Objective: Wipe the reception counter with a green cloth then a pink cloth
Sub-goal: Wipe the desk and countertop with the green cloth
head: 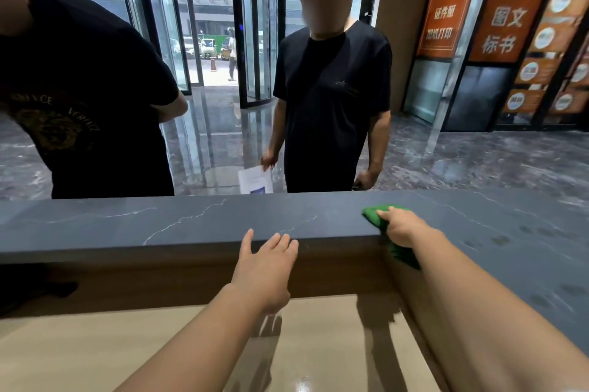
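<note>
The main risk sits at my right hand. It works the green cloth at the inner corner of the tabletop, and part of the cloth hangs over the near edge below the wrist. If I drag toward myself, I judge the loose part could bunch up or slide out of my grip and drop to the lower surface. Too light a press would skim over the dull smudges on the right stretch and leave them there. A long sweep outward could also run toward the person in the black shirt, who stands just across the tabletop with a paper. A second person stands at the far side on the left.

The right hand is clamped on the green cloth, fingers curled round it, pressing it flat to the stone. My left hand holds nothing. Its fingers are straight and spread, with the tips at the tabletop's near edge, and I cannot tell whether they touch it.

I see no pink cloth anywhere, so I judge the first pass is under way and the second not yet begun.
</note>
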